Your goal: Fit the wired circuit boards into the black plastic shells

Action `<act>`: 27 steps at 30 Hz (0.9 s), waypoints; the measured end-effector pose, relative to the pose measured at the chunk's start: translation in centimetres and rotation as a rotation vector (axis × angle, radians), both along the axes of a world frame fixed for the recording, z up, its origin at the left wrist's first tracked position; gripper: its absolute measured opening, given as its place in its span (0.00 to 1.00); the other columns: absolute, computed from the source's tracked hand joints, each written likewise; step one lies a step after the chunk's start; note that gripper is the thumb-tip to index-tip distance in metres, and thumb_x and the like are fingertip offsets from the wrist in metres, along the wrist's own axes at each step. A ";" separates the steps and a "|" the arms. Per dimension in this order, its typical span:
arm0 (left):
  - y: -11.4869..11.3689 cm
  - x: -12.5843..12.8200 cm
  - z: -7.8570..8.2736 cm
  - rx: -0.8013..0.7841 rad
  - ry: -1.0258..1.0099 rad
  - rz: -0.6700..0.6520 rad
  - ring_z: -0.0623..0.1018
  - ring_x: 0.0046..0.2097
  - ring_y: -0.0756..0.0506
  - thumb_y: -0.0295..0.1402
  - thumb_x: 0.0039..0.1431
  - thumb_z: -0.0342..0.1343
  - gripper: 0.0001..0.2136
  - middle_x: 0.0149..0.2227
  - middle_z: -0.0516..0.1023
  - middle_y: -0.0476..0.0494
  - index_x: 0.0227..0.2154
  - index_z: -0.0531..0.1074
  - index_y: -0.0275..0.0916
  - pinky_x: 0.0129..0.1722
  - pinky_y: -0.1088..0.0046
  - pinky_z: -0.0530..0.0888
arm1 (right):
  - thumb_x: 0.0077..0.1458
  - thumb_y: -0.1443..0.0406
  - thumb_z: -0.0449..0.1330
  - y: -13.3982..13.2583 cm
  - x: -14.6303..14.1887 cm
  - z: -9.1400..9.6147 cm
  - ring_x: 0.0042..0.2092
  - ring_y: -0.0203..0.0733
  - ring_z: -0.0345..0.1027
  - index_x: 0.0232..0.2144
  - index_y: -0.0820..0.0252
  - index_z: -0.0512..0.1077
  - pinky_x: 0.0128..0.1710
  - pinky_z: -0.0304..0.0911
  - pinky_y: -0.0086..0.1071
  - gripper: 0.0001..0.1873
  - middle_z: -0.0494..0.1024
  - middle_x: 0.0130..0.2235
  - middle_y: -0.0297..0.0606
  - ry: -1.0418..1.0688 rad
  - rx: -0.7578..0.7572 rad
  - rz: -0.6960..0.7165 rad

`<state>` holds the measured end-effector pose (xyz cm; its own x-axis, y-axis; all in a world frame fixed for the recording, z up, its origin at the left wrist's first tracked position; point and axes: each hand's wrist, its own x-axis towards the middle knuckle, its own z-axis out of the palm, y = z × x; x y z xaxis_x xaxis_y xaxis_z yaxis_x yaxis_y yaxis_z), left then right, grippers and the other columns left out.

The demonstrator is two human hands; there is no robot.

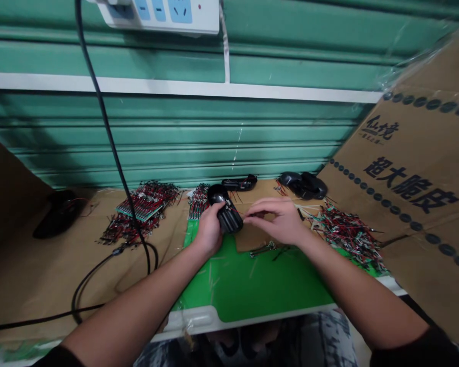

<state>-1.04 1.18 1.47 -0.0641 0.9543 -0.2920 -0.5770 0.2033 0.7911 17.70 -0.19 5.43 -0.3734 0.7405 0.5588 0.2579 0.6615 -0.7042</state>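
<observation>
My left hand [210, 227] is closed around a black plastic housing [230, 218], whose hollow inner side faces up. Thin red and dark wires come out of the housing towards my right hand [273, 216]. The thumb and forefinger of that hand are pinched together at the wire ends, just right of the housing; the exact wire between them is too fine to make out. Below my right hand, a few small wired parts [263, 248] lie on the green work mat [268, 285] and a brown card piece.
Heaps of red-and-black wired circuit boards lie left [139, 211] and right [348, 234]. More black housings [304, 184] rest at the back. A black cable [106, 117] hangs down on the left from near a power strip [160, 15]. A cardboard box wall [416, 168] stands right.
</observation>
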 end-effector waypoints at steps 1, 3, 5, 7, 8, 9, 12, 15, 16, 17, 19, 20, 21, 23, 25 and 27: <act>-0.1 0.0 0.3 -0.015 -0.034 -0.020 0.76 0.26 0.47 0.42 0.41 0.69 0.17 0.26 0.79 0.49 0.32 0.75 0.37 0.27 0.72 0.72 | 0.58 0.56 0.72 0.3 0.2 -0.1 0.31 0.41 0.76 0.34 0.56 0.84 0.33 0.74 0.35 0.10 0.84 0.33 0.39 0.033 -0.064 0.000; -0.4 -0.1 0.8 -0.019 -0.075 -0.060 0.76 0.25 0.47 0.43 0.41 0.69 0.17 0.26 0.78 0.49 0.31 0.76 0.37 0.27 0.72 0.73 | 0.55 0.54 0.73 1.0 0.7 -0.6 0.27 0.40 0.76 0.35 0.58 0.84 0.29 0.74 0.34 0.14 0.83 0.30 0.39 0.110 -0.201 -0.013; -0.7 -0.1 1.1 0.010 -0.061 -0.100 0.74 0.25 0.48 0.43 0.40 0.71 0.18 0.25 0.77 0.49 0.30 0.76 0.37 0.28 0.71 0.73 | 0.53 0.53 0.74 1.8 1.0 -1.0 0.25 0.40 0.75 0.36 0.60 0.83 0.27 0.74 0.34 0.16 0.82 0.27 0.39 0.180 -0.291 -0.049; -1.0 -0.1 1.0 0.062 0.002 -0.140 0.74 0.26 0.48 0.40 0.37 0.73 0.18 0.25 0.77 0.49 0.29 0.77 0.36 0.29 0.71 0.73 | 0.52 0.54 0.74 2.4 1.3 -1.4 0.24 0.40 0.75 0.35 0.61 0.83 0.27 0.74 0.34 0.17 0.81 0.26 0.38 0.224 -0.302 -0.101; -1.1 0.0 0.8 0.093 0.045 -0.155 0.74 0.26 0.48 0.39 0.36 0.73 0.18 0.26 0.78 0.49 0.29 0.77 0.35 0.30 0.72 0.72 | 0.52 0.54 0.74 2.6 1.4 -1.5 0.24 0.40 0.74 0.34 0.62 0.82 0.26 0.73 0.34 0.17 0.81 0.26 0.38 0.236 -0.288 -0.126; -1.1 0.0 0.6 0.123 0.093 -0.165 0.75 0.27 0.48 0.37 0.35 0.74 0.18 0.26 0.78 0.49 0.30 0.78 0.35 0.30 0.72 0.72 | 0.53 0.54 0.74 2.8 1.5 -1.5 0.24 0.39 0.74 0.34 0.62 0.82 0.26 0.73 0.33 0.16 0.81 0.26 0.38 0.241 -0.274 -0.145; -1.2 0.2 -0.1 0.182 0.231 -0.200 0.75 0.30 0.48 0.35 0.36 0.73 0.17 0.28 0.79 0.49 0.30 0.78 0.36 0.33 0.72 0.71 | 0.57 0.54 0.71 2.7 1.5 -1.3 0.25 0.38 0.72 0.35 0.61 0.81 0.27 0.69 0.32 0.15 0.80 0.27 0.37 0.191 -0.222 -0.184; -1.3 0.5 -0.4 0.191 0.306 -0.252 0.74 0.30 0.47 0.36 0.38 0.72 0.15 0.27 0.78 0.51 0.30 0.77 0.37 0.34 0.72 0.70 | 0.61 0.55 0.68 2.2 1.2 -1.0 0.28 0.37 0.71 0.34 0.59 0.81 0.30 0.66 0.32 0.13 0.81 0.30 0.37 0.038 -0.079 -0.223; -1.3 0.6 -0.4 0.194 0.318 -0.269 0.73 0.30 0.47 0.36 0.39 0.71 0.14 0.26 0.77 0.51 0.30 0.77 0.37 0.34 0.72 0.70 | 0.62 0.56 0.67 2.0 1.0 -0.9 0.29 0.38 0.71 0.33 0.59 0.81 0.31 0.65 0.32 0.13 0.81 0.31 0.37 -0.010 -0.029 -0.230; -1.3 0.7 -0.4 0.195 0.325 -0.283 0.73 0.30 0.47 0.36 0.39 0.71 0.14 0.26 0.76 0.52 0.30 0.77 0.37 0.34 0.72 0.69 | 0.63 0.56 0.66 1.9 0.9 -0.8 0.31 0.38 0.71 0.33 0.58 0.81 0.33 0.65 0.32 0.12 0.81 0.33 0.37 -0.043 0.009 -0.230; -1.4 0.7 -0.4 0.201 0.327 -0.311 0.73 0.31 0.47 0.36 0.40 0.70 0.14 0.27 0.76 0.51 0.30 0.77 0.37 0.34 0.72 0.69 | 0.65 0.57 0.65 1.7 0.7 -0.7 0.33 0.39 0.71 0.34 0.58 0.80 0.35 0.64 0.32 0.11 0.80 0.34 0.37 -0.065 0.039 -0.215; -1.4 0.7 -0.5 0.206 0.329 -0.328 0.73 0.32 0.47 0.36 0.40 0.70 0.14 0.28 0.77 0.51 0.31 0.77 0.37 0.34 0.72 0.69 | 0.66 0.58 0.64 1.7 0.6 -0.7 0.34 0.39 0.70 0.34 0.58 0.80 0.36 0.64 0.32 0.11 0.80 0.34 0.37 -0.063 0.042 -0.204; -1.4 0.7 -0.6 0.212 0.334 -0.344 0.74 0.33 0.46 0.36 0.41 0.70 0.15 0.29 0.78 0.50 0.32 0.78 0.36 0.35 0.72 0.69 | 0.66 0.58 0.64 1.7 0.5 -0.8 0.34 0.39 0.70 0.35 0.58 0.80 0.36 0.64 0.32 0.11 0.79 0.33 0.37 -0.057 0.047 -0.193; -1.4 0.7 -0.8 0.227 0.364 -0.371 0.74 0.35 0.45 0.37 0.42 0.69 0.14 0.31 0.78 0.49 0.33 0.78 0.36 0.38 0.71 0.69 | 0.66 0.58 0.64 1.7 0.3 -1.0 0.35 0.40 0.70 0.35 0.58 0.80 0.37 0.64 0.34 0.11 0.78 0.33 0.37 -0.045 0.059 -0.173; -1.4 0.6 -1.1 0.239 0.409 -0.400 0.74 0.36 0.44 0.37 0.43 0.68 0.13 0.31 0.78 0.49 0.32 0.78 0.36 0.39 0.70 0.69 | 0.66 0.59 0.65 1.7 0.1 -1.3 0.36 0.41 0.70 0.34 0.58 0.80 0.38 0.64 0.35 0.10 0.78 0.33 0.37 -0.029 0.088 -0.156; -1.4 0.6 -1.3 0.253 0.436 -0.430 0.74 0.38 0.44 0.37 0.44 0.68 0.13 0.31 0.78 0.49 0.32 0.77 0.36 0.41 0.68 0.69 | 0.66 0.61 0.66 1.8 -0.2 -1.5 0.36 0.42 0.69 0.33 0.58 0.79 0.39 0.63 0.36 0.09 0.78 0.32 0.36 -0.019 0.137 -0.143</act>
<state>-0.40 -0.19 0.16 0.2766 0.9568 -0.0896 -0.1014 0.1217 0.9874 17.48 1.56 3.92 -0.2809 0.7044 0.6518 0.3687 0.7062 -0.6044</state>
